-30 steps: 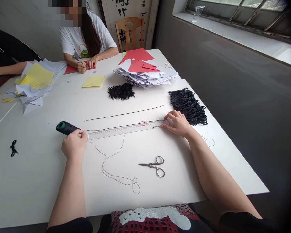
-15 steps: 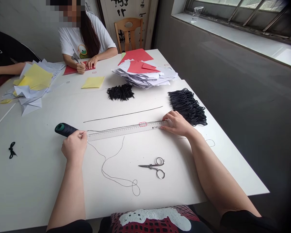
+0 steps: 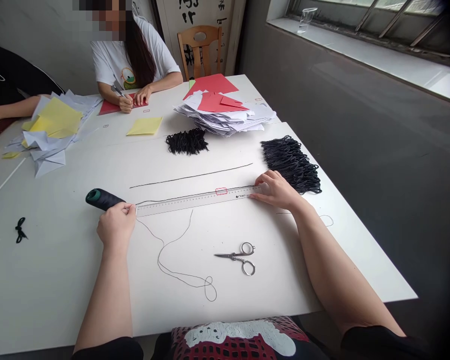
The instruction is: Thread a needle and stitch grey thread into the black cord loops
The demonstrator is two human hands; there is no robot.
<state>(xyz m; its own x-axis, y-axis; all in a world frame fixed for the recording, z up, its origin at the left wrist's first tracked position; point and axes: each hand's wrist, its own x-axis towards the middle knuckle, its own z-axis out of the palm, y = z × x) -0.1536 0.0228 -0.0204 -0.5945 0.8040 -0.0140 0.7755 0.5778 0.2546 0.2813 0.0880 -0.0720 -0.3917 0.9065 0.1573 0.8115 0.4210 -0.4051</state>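
Black thread [image 3: 158, 260] pinched at the left end of the metal ruler [image 3: 195, 201].
Left hand [image 3: 116, 227] closes tightly on it, a dark spool [image 3: 102, 199] just beside; right hand [image 3: 275, 191], open with fingers spread, presses flat on the ruler's other end, near a coarse heap of looped black cords [image 3: 290, 165].

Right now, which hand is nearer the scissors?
Right hand, beyond the scissors and slightly to their right. Left hand is farther, well off to their left.
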